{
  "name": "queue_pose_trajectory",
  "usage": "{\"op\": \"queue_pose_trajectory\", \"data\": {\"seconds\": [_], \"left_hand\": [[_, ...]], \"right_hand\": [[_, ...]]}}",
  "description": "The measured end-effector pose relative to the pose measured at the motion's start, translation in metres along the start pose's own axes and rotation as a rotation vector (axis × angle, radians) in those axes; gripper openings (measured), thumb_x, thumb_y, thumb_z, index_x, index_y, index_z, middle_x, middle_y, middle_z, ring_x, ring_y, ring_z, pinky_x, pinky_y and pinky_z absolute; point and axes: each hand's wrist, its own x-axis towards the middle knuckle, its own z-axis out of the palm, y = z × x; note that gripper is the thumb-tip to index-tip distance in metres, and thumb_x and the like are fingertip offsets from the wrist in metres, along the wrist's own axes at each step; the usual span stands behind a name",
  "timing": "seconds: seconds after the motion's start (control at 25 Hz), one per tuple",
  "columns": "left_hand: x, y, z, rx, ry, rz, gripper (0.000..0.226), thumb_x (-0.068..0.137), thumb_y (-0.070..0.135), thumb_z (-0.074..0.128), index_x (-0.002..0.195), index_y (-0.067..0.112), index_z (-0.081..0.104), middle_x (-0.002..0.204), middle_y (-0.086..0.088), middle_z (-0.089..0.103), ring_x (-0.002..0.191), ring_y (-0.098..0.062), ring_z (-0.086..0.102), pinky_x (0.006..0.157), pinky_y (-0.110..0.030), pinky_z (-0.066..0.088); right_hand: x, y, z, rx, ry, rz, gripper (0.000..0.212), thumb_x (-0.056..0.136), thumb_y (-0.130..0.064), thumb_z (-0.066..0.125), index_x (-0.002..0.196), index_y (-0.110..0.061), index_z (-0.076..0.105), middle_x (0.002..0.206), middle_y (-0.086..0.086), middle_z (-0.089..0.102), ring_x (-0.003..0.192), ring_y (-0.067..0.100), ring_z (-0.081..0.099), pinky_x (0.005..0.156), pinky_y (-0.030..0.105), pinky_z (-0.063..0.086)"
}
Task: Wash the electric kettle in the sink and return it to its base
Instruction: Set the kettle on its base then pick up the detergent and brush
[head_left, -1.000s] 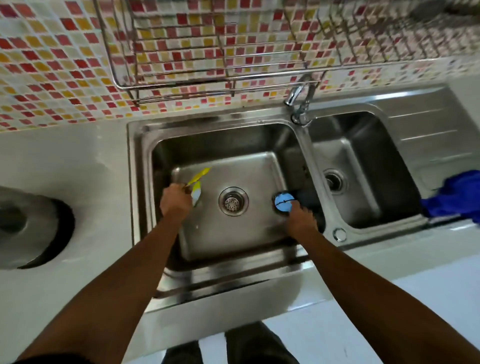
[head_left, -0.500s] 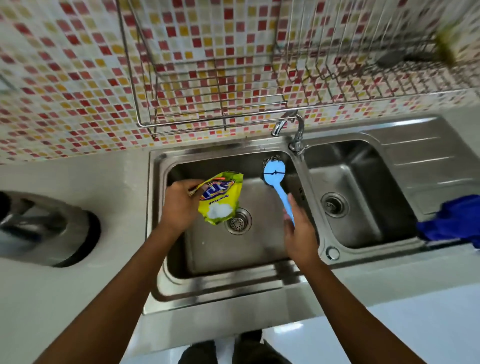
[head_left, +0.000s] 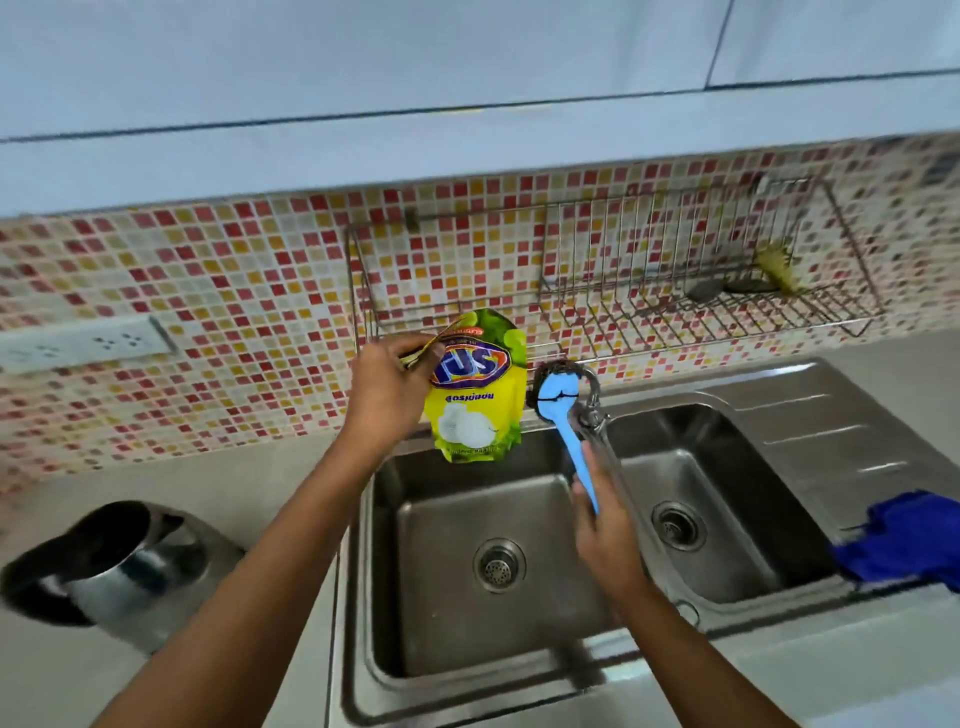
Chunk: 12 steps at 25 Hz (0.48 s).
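kettle (head_left: 119, 561) is on the worktop (head_left: 234, 483) left of the sink (head_left: 441, 613), toward the front-left corner, well apart from both my hands. steel body, dark rim, dark mouth facing up toward me. it's blurred, so i can't tell if it's on a base. left hand (head_left: 387, 400) is raised over the back edge of the left bowl, fingers and thumb pinching the top corner of a yellow-green detergent pouch (head_left: 475, 400). pouch hangs free with its print upside down, lower end just above the sink's back rim, in front of the mosaic backsplash (head_left: 208, 270). right hand (head_left: 608, 530) is curled round the lower end of a blue brush (head_left: 576, 457), above the divider between the two bowls. brush points up and away from me, its round head with a dark scourer ring just beside the tap (head_left: 592, 405); touching or not, can't tell. pouch and brush head are near each other, not touching. drain strainer (head_left: 498, 565) sits mid-floor in the left bowl. wire rack (head_left: 675, 312) hangs on the wall behind the sink, with a yellowish scrubber (head_left: 776, 267) at its right end. blue cloth (head_left: 904, 540) lies over the sink's front-right edge. wall socket (head_left: 88, 343) is on the backsplash above the worktop's left part.
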Motion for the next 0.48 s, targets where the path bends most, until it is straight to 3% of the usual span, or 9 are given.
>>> {"op": "queue_pose_trajectory", "data": {"seconds": [0.08, 0.2, 0.28, 0.36, 0.48], "left_hand": [[0.014, 0.021, -0.002, -0.030, 0.027, 0.027, 0.018, 0.098, 0.014, 0.064, 0.109, 0.005, 0.075, 0.091, -0.001, 0.073, 0.088, -0.020, 0.071, 0.086, -0.050, 0.060], [0.039, 0.046, -0.005, -0.034, 0.100, 0.047, 0.027, 0.098, 0.017, 0.065, 0.119, 0.001, 0.070, 0.107, -0.011, 0.074, 0.094, -0.026, 0.072, 0.087, -0.049, 0.061], [0.053, 0.055, -0.005, 0.054, 0.138, 0.095, 0.031, 0.099, 0.018, 0.063, 0.123, -0.001, 0.068, 0.116, -0.019, 0.073, 0.099, -0.032, 0.072, 0.084, -0.038, 0.059], [0.059, 0.059, -0.002, 0.209, 0.182, 0.160, 0.029, 0.100, 0.016, 0.060, 0.121, -0.002, 0.069, 0.117, -0.022, 0.072, 0.103, -0.035, 0.071, 0.076, -0.025, 0.048], [0.064, 0.055, 0.001, 0.322, 0.186, 0.156, 0.028, 0.101, 0.013, 0.057, 0.119, -0.003, 0.070, 0.120, -0.021, 0.071, 0.108, -0.035, 0.068, 0.074, -0.021, 0.039]], "right_hand": [[0.025, -0.019, 0.002, -0.006, 0.041, -0.063, 0.051, 0.098, -0.014, 0.048, 0.148, -0.012, 0.038, 0.143, -0.002, 0.046, 0.131, 0.004, 0.044, 0.107, 0.016, 0.032], [0.069, -0.040, 0.005, -0.055, 0.078, -0.054, 0.054, 0.096, -0.008, 0.052, 0.148, -0.016, 0.039, 0.134, 0.005, 0.053, 0.118, 0.013, 0.052, 0.100, 0.019, 0.037], [0.096, -0.052, 0.006, -0.146, 0.037, -0.020, 0.056, 0.093, -0.005, 0.054, 0.147, -0.017, 0.041, 0.124, 0.012, 0.057, 0.108, 0.023, 0.057, 0.093, 0.028, 0.046], [0.119, -0.064, 0.006, -0.262, -0.029, 0.047, 0.054, 0.094, -0.008, 0.053, 0.146, -0.017, 0.042, 0.116, 0.014, 0.059, 0.102, 0.027, 0.059, 0.087, 0.037, 0.052], [0.141, -0.078, 0.008, -0.359, -0.121, 0.092, 0.046, 0.092, -0.006, 0.053, 0.138, -0.009, 0.050, 0.106, 0.015, 0.063, 0.095, 0.027, 0.060, 0.082, 0.040, 0.055]]}}
